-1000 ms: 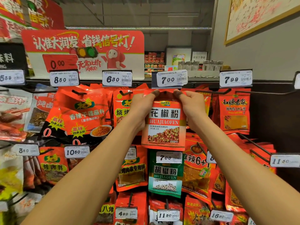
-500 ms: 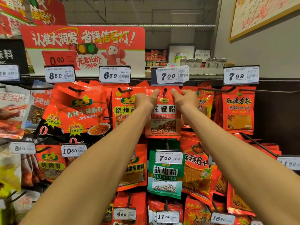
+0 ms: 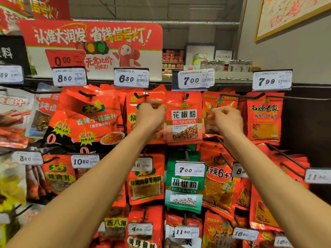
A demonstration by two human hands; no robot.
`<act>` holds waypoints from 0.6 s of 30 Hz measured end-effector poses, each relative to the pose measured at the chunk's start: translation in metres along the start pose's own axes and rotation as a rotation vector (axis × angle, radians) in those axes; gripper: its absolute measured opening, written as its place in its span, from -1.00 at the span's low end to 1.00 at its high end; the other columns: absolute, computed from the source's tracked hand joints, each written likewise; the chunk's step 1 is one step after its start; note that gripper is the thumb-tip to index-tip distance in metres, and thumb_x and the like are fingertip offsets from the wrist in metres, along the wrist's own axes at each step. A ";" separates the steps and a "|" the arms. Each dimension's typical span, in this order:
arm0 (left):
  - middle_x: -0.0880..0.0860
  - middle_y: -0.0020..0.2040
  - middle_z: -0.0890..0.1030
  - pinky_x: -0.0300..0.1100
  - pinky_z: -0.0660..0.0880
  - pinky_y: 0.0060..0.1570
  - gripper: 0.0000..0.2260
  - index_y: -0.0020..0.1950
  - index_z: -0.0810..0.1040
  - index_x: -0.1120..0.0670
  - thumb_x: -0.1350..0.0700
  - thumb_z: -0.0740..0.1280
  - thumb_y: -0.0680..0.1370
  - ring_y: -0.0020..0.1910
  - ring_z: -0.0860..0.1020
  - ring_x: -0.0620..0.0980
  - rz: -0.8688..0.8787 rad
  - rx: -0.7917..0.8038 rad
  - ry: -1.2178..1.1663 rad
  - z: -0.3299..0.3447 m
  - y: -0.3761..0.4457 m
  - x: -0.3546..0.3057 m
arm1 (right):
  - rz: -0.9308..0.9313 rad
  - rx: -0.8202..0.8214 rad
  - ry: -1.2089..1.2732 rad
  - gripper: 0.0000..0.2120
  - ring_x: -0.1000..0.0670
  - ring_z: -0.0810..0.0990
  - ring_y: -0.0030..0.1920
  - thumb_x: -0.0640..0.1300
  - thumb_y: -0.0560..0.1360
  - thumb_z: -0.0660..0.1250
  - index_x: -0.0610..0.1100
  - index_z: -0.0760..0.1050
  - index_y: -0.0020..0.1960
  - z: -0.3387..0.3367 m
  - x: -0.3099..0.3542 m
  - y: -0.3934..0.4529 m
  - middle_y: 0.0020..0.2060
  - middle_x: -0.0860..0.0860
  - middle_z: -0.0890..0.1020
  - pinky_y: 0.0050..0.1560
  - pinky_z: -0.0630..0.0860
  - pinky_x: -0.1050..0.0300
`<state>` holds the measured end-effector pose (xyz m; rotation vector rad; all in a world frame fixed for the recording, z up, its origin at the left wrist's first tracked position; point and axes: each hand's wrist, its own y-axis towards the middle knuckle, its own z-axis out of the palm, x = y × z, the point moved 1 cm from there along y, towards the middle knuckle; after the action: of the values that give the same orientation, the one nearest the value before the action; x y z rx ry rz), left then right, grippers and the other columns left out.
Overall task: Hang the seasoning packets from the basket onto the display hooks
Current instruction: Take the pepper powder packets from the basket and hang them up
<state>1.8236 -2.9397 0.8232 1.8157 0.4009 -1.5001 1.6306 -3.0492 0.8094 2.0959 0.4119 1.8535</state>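
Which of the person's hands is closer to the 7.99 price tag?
Right. The right hand is below and left of the 7.99 tag, beside the huajiaofen packet. The left hand is beyond that packet, farther left.

The red seasoning packet (image 3: 184, 120) is glossy plastic film, hung on a dark metal hook (image 3: 186, 96).
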 end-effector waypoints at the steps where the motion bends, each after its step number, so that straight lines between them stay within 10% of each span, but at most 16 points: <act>1: 0.09 -0.22 0.61 0.16 0.62 -0.19 -0.95 0.02 0.60 0.05 0.15 0.35 0.59 -0.29 0.58 0.09 0.005 0.032 -0.050 -0.010 -0.011 -0.002 | -0.009 0.021 0.042 -0.81 -0.12 0.70 -0.26 -0.15 0.54 0.30 -0.11 0.61 -0.22 -0.006 0.002 -0.013 -0.29 -0.11 0.71 -0.31 0.65 0.04; 8: 0.06 -0.25 0.72 -0.20 0.57 -0.29 -0.82 -0.15 0.65 0.05 0.16 0.31 0.61 -0.34 0.66 -0.04 -0.035 0.323 -0.157 -0.067 -0.092 0.038 | 0.064 0.253 0.284 -0.79 -0.02 0.57 -0.54 -0.29 0.58 0.25 -0.17 0.56 -0.20 -0.024 -0.014 -0.131 -0.47 -0.09 0.61 -0.55 0.44 0.27; 18: 0.02 -0.39 0.64 -0.26 0.45 -0.43 -0.71 -0.27 0.68 0.08 0.23 0.28 0.60 -0.48 0.53 -0.07 -0.721 0.243 -0.167 -0.084 -0.221 0.245 | 0.687 0.295 0.203 -0.75 -0.03 0.50 -0.58 -0.32 0.56 0.22 -0.18 0.52 -0.27 -0.017 -0.188 -0.277 -0.52 -0.07 0.56 -0.53 0.40 0.23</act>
<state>1.8053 -2.7816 0.5218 1.7979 0.8871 -2.2509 1.5888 -2.8742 0.5264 2.4590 -0.0129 2.5290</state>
